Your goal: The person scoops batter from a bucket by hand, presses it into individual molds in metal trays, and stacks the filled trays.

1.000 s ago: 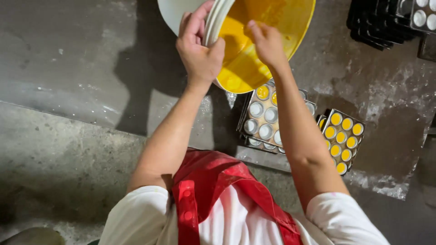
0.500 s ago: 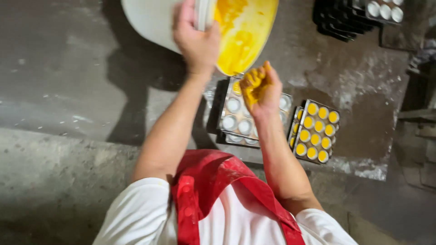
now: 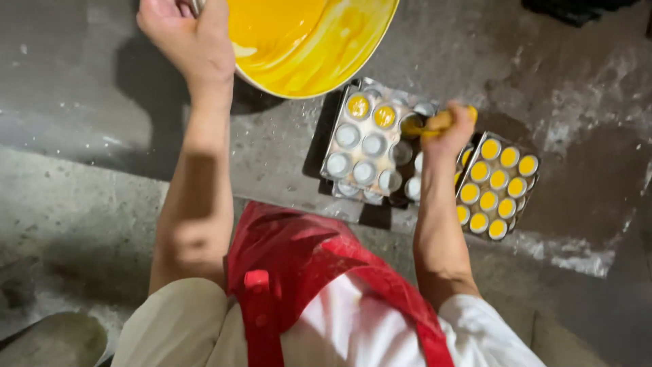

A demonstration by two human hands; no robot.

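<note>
My left hand [image 3: 193, 44] grips the rim of a large white bowl [image 3: 353, 64] that is tilted and coated inside with yellow batter. My right hand [image 3: 445, 129] is smeared with batter and closed around a scoop of it. It hovers just over the right side of a metal baking tray [image 3: 339, 109] of small round cups. Two cups at the tray's far edge hold yellow batter; the others look pale and unfilled. Right beside it lies a second tray [image 3: 533, 180] whose cups all hold batter.
Both trays rest on a stained grey concrete floor [image 3: 88, 109] with white powdery patches at the right. Dark stacked trays [image 3: 577, 8] sit at the top right edge. My red apron [image 3: 305, 272] fills the lower middle.
My right hand left the bowl with a scoop of batter and came down over the partly filled tray. The bowl stayed in my left hand, tilted higher in view.
</note>
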